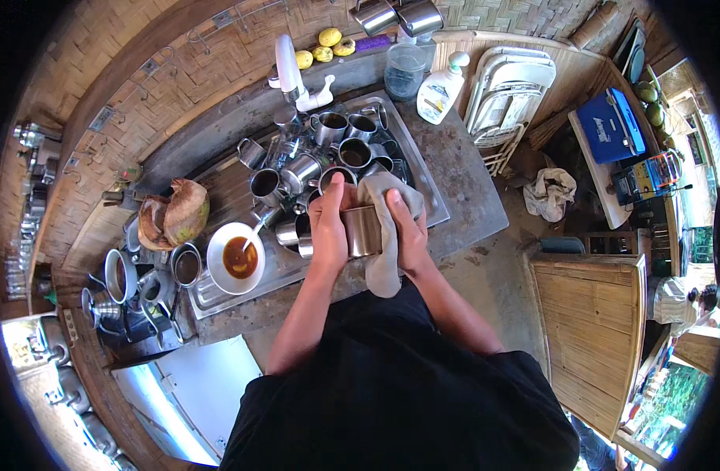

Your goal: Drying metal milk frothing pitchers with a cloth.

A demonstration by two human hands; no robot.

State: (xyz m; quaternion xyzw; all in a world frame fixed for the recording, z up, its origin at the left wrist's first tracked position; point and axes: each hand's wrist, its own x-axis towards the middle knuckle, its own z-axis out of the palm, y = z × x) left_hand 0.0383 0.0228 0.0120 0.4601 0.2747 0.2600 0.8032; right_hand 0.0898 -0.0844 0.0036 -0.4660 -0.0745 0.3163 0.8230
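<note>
Between my hands, above the sink's front edge, is a metal mug [361,231] with a grey cloth [384,259] draped over its right side. My left hand [329,229] grips the mug's left side, thumb up. My right hand [408,229] holds the cloth against the mug's right side; its fingers are partly hidden. Just beyond are several metal mugs piled in the steel sink [436,203], among them an upright one [355,152] and one on its side [251,153]. Some clear glassware [283,147] lies among them. A white faucet [295,76] stands behind the pile.
A white bowl [218,259] of brown liquid with a spoon rests on the left drainboard, near a coconut husk [186,212] and pots [120,277]. A soap pump bottle [440,94] and clear container [404,70] stand back right. Folded chairs [510,94] lean against the wall.
</note>
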